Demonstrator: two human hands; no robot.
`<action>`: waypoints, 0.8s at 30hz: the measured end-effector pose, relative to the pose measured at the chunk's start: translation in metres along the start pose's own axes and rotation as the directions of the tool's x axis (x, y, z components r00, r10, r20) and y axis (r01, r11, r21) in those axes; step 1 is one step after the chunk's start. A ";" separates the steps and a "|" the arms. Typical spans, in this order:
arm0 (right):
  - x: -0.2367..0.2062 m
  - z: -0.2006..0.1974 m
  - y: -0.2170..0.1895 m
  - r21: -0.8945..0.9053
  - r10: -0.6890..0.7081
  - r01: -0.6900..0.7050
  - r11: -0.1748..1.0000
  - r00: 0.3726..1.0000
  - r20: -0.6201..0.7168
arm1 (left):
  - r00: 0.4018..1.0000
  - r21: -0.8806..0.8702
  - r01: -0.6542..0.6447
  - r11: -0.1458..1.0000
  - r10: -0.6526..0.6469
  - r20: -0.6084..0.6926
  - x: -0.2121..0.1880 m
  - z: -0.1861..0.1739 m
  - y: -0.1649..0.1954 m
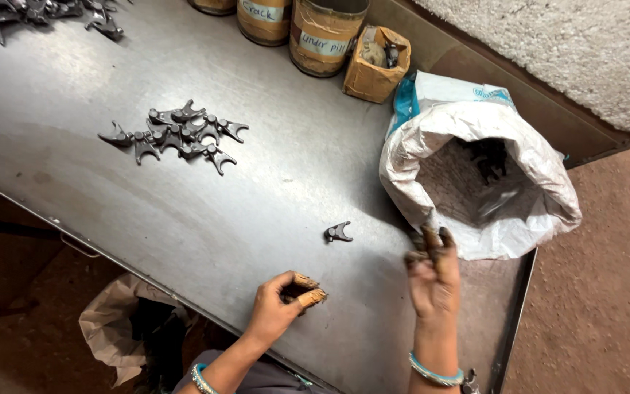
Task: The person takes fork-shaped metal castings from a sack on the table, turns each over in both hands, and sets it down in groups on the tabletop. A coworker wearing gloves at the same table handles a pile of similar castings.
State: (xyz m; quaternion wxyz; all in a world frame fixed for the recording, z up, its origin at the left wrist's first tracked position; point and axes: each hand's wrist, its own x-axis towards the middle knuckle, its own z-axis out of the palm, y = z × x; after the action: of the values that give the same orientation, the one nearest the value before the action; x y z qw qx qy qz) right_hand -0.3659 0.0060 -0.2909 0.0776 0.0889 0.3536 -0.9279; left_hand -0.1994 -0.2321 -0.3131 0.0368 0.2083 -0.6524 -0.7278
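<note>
One small forked metal part (337, 233) lies alone on the steel worktop (257, 219), between our two hands and a little beyond them; its long axis runs roughly left to right, with the open fork toward the right. Our left hand (284, 300) rests near the worktop's front edge, fingers curled in around something dark that we cannot make out, fingertips stained orange-brown. Our right hand (432, 273) is raised, palm turned toward us, grimy fingers half bent at the lip of the white woven sack (475, 175); whether it grips anything we cannot tell. Both wrists wear beaded bangles. The sack lies on its side at the worktop's right end, mouth open toward us, with dark parts inside. Farther left sits a loose pile of forked parts (176, 135), and another heap (38, 14) at the far corner. Taped tins (326, 36) and a small carton (375, 64) stand along the back edge. Below lies a reddish floor (607, 292) and a crumpled brown bag (122, 328).
</note>
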 end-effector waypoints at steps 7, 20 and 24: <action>-0.004 0.073 0.092 -0.786 0.141 0.611 -0.088 0.789 0.598 | 0.999 -0.098 0.040 0.994 -0.042 -0.018 0.001 0.002 0.013; -0.038 -0.014 0.083 -0.315 0.479 -0.410 0.856 0.858 0.185 | 0.991 -0.407 0.114 0.906 -0.077 0.106 0.009 -0.001 -0.006; -0.051 -0.028 0.081 -0.325 0.476 -0.417 0.849 0.871 0.125 | 0.978 -0.456 0.200 0.867 -0.147 0.149 0.008 0.004 -0.013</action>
State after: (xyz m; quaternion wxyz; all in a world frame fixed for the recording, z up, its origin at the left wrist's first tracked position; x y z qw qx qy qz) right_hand -0.2962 -0.0306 -0.3523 0.3396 0.0628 0.4441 -0.8268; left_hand -0.2051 -0.2290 -0.3271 -0.0154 0.2109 -0.4367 -0.8744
